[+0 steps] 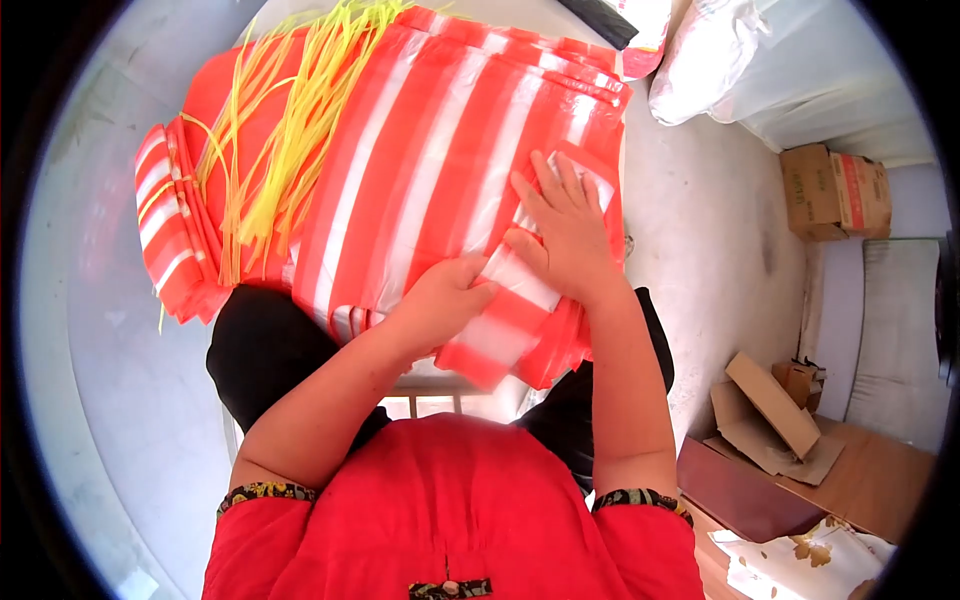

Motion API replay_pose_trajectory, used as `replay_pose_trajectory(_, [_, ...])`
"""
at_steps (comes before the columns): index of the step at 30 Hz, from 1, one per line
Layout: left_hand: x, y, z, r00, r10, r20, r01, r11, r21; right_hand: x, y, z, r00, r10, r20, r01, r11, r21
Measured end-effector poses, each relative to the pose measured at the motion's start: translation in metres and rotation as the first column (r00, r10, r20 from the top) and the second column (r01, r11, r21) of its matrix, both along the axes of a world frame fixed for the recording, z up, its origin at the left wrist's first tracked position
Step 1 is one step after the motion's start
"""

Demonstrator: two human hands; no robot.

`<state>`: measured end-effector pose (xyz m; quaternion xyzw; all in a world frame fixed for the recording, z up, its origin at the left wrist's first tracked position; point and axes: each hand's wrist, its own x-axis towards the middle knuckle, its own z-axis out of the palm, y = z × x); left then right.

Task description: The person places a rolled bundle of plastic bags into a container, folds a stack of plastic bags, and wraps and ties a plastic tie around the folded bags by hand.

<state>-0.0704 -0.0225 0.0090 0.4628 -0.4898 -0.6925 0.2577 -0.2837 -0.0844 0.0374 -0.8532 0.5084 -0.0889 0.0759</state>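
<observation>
Right hand (pixel 567 235) flat on the stripy sheets (pixel 425 150)

The right hand is open, with its fingers spread out and pressing down on a folded part (pixel 522 283) of the red and white plastic. The left hand (pixel 446 296) is just beside it, at the near side of the folded part. Its thumb is on top, but some of its fingers are hidden, so I cannot tell if it is pinching the plastic.

The stripy sheets lie in a big pile in front of the person, and the near edge comes down between the knees. The legs wear black pants (pixel 265 345), and the shirt (pixel 450 490) is bright red.

Long yellow strips (pixel 290 160) lie in a messy bunch on the left side of the pile. Past them is a small stripy bundle (pixel 163 220) with a yellow strip around it.

Over to the right is a pale floor (pixel 700 230). A brown box (pixel 835 195) stands far across it, and some open cardboard (pixel 765 420) lies nearer. A white bag (pixel 705 60) is at the top right.
</observation>
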Motion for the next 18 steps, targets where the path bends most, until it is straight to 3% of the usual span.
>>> replay_pose_trajectory(6, [-0.002,-0.003,0.022,1.0,0.008,0.018,-0.01,0.993,0.116,-0.015,-0.032,-0.008,0.981,-0.184,0.064,0.188,0.98,-0.061])
replay_pose_trajectory(7, [-0.001,-0.002,0.033,1.0,0.021,-0.013,-0.018,0.985,0.169,-0.02,-0.036,-0.015,0.971,-0.223,0.09,0.236,0.956,-0.174])
replay_pose_trajectory(10, [-0.004,-0.002,0.04,0.996,0.037,-0.086,-0.015,0.97,0.244,-0.037,-0.037,-0.011,0.907,-0.305,0.291,0.378,0.894,-0.24])
replay_pose_trajectory(11, [-0.002,-0.002,0.039,0.993,0.046,-0.105,-0.018,0.967,0.253,-0.039,-0.023,-0.007,0.914,-0.284,0.292,0.383,0.842,-0.38])
replay_pose_trajectory(14, [0.001,0.0,0.037,0.989,0.011,-0.15,0.02,0.979,0.203,-0.047,0.038,0.01,0.817,-0.386,0.427,0.454,0.889,-0.065])
replay_pose_trajectory(16, [-0.006,0.006,0.042,0.967,0.096,-0.236,-0.034,0.967,0.254,-0.034,0.089,0.003,0.512,-0.537,0.671,0.448,0.833,0.324])
replay_pose_trajectory(18, [-0.011,0.014,0.043,0.952,0.123,-0.279,-0.04,0.958,0.284,-0.024,0.138,-0.005,0.424,-0.582,0.694,0.324,0.813,0.483])
